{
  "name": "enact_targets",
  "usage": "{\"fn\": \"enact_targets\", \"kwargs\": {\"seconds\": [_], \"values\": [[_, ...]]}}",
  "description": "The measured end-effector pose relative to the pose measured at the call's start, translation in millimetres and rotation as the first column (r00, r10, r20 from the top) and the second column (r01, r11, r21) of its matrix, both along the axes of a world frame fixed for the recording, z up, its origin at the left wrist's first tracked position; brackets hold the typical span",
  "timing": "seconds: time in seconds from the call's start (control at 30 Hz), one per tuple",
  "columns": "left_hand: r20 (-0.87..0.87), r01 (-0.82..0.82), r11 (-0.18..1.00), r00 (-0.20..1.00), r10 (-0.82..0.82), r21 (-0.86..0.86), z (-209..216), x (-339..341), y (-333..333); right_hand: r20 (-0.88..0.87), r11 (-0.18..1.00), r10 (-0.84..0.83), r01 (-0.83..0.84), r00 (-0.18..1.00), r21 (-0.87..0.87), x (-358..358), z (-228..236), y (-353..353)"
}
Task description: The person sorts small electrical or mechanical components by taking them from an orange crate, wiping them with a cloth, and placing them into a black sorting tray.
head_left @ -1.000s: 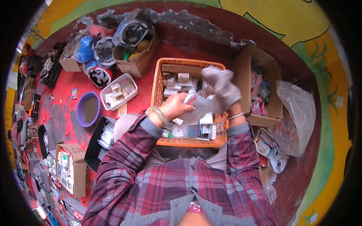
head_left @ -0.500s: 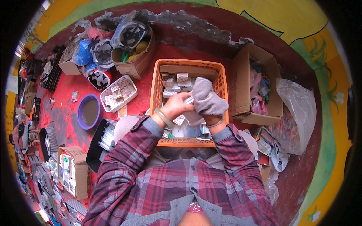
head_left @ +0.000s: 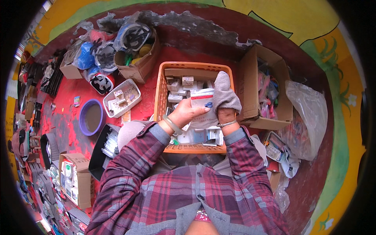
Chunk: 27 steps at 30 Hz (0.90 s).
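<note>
Over the orange basket point(head_left: 192, 65), my left hand point(head_left: 182, 116) pinches a flat white packet point(head_left: 201, 102) by its near left side. The packet has a red stripe near its top and a small blue print, and its face is turned up toward me. My right hand point(head_left: 227, 116) is at the packet's right side, wrapped in a grey cloth point(head_left: 222, 92) that hides its fingers. The cloth lies against the packet's right edge. Below both hands, the basket holds several small white boxes point(head_left: 175, 97) and flat cases.
A small white basket point(head_left: 135, 102) of little boxes and a purple basin point(head_left: 102, 117) stand left. Cardboard boxes point(head_left: 248, 88) point(head_left: 135, 72) stand right and far left. A black tray point(head_left: 98, 154) lies by my left knee; clear plastic sheeting point(head_left: 309, 113) is at the right.
The packet, earlier mostly hidden edge-on by the cloth, is now turned face up. My right hand and the cloth have shifted slightly right, and the cloth now stands more upright.
</note>
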<state>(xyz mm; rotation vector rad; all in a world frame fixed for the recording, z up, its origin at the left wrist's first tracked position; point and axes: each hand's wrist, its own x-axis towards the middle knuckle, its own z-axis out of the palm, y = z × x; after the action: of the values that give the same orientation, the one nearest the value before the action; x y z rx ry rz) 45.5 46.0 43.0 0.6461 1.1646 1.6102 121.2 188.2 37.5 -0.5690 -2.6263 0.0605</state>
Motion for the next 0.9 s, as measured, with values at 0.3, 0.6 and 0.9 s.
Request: {"fn": "enact_targets", "kwargs": {"seconds": [0.3, 0.6, 0.9], "values": [[-0.065, 0.011, 0.999, 0.998, -0.014, -0.043, -0.5, -9.1, -4.8, -0.144, 0.999, 0.014, -0.007, 0.990, 0.050, -2.0, -29.0, 16.5], [0.217, -0.064, 0.996, 0.973, 0.075, -0.055, 37.2, -29.9, -34.3, -0.254, 0.721, -0.486, 0.219, 0.836, -0.658, 28.2, -31.1, 157.9], [-0.237, 0.178, 0.941, 0.939, -0.250, -0.288, 3.4, -30.4, -28.5, -0.354, 0.479, 0.727, -0.804, 0.589, -0.353, -6.3, 71.3, 15.3]]}}
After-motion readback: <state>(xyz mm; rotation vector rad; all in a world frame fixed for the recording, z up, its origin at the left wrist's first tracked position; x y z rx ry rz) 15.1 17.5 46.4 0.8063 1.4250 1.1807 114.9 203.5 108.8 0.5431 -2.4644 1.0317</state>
